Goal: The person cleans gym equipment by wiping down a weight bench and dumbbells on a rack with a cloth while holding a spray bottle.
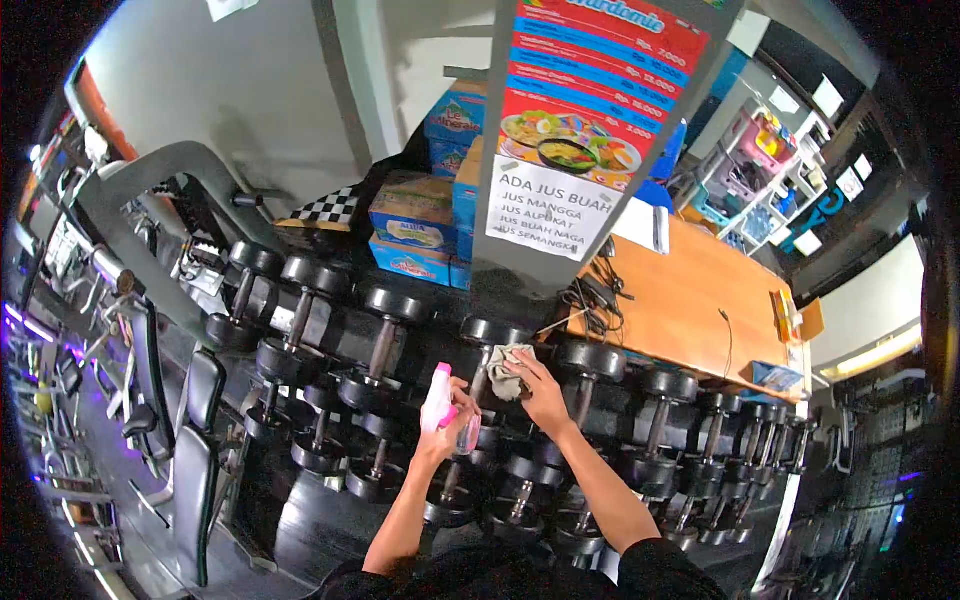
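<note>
My left hand [445, 415] is wrapped round a spray bottle [437, 392] with a pink and white trigger head and a clear body. A crumpled grey-beige cloth [510, 371] is in my right hand [540, 392], pressed against a black dumbbell [496, 332] on the upper row of the rack. The fingers lie over the cloth, and the lower part of that dumbbell is partly hidden behind my hands. Just to the right is another dumbbell [590, 362] with a metal handle. To the left of the bottle stands one more dumbbell [383, 345].
Two rows of dumbbells run left to right. Behind them rises a grey pillar with a menu poster [600, 90] and a white sign [548, 208]. Water cartons [412, 258] are stacked left of it, an orange-brown table [690, 290] right. A padded bench [195, 500] stands at left.
</note>
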A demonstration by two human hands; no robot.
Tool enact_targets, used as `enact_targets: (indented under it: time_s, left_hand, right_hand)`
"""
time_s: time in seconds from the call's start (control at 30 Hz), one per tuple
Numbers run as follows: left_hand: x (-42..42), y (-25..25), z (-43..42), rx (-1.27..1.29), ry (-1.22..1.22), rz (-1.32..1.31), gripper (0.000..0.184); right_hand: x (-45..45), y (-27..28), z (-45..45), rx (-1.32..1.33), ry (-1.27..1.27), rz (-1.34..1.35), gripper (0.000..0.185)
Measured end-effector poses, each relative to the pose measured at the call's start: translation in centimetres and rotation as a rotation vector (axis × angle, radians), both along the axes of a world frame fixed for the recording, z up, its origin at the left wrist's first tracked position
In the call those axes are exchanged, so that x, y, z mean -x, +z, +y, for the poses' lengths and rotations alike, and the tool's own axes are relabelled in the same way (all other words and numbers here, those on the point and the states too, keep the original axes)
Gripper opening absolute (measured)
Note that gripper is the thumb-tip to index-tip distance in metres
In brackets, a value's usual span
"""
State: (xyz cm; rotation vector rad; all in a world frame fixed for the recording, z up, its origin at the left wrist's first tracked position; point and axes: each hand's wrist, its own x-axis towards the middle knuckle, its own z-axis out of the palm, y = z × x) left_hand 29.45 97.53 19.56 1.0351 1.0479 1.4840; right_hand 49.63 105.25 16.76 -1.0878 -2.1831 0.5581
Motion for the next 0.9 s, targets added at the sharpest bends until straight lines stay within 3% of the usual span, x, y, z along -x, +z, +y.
enact_targets:
  time_s: [0.07,0.13,0.2,0.23,0.27,0.33,0.4,0.47,0.5,0.53,0.67,0.77,0.9]
  left_hand:
    - [-0.1,0.4,-0.1,-0.011,-0.04,-0.039,0.028]
    - [0.0,0.8,0.0,-0.008,-0.033,-0.1,0.029]
    - [0.1,0.7,0.3,-0.03,-0.035,-0.142,0.031]
    - [0.2,0.7,0.4,-0.053,-0.029,-0.185,0.033]
    - [0.1,0.8,0.4,-0.053,-0.034,-0.187,0.033]
    - [-0.1,1.4,0.7,-0.102,0.001,-0.38,0.038]
    - [0.0,1.3,0.5,-0.086,0.018,-0.41,0.03]
    - [0.2,0.1,0.7,-0.027,0.057,-0.048,0.022]
    - [0.1,2.0,0.4,-0.019,0.084,0.146,0.019]
    - [0.1,1.5,0.4,-0.024,0.074,0.216,0.024]
    - [-0.3,1.5,-0.1,0.06,0.128,0.172,0.024]
    - [-0.5,2.2,0.0,0.064,0.159,0.085,0.024]
    - [-0.7,0.7,-0.1,0.063,0.12,0.213,0.028]
  right_hand:
    - [-0.7,-0.8,-0.2,0.32,-0.067,0.142,0.059]
    - [-0.9,-1.5,0.5,0.169,-0.089,0.226,0.049]
    - [-1.4,-3.6,1.6,0.47,-0.342,0.284,0.038]
    - [-0.3,1.4,1.1,0.542,-0.487,0.152,0.029]
    - [0.6,1.9,1.3,0.541,-0.491,0.152,0.029]
    - [1.9,2.7,1.9,0.0,-0.312,0.455,0.032]
    - [2.8,2.9,3.6,-0.248,-0.118,0.086,0.053]
    - [4.9,3.6,4.1,-0.22,0.026,-0.269,0.053]
    - [5.8,2.9,4.7,-0.272,0.0,-0.273,0.042]
    - [6.9,2.8,5.4,-0.275,0.004,-0.273,0.042]
    - [11.1,2.1,8.1,-0.338,0.136,-0.52,0.025]
    - [15.1,0.7,8.5,-0.257,0.158,-0.983,0.013]
    - [18.5,0.8,9.4,-0.191,0.286,-1.292,0.017]
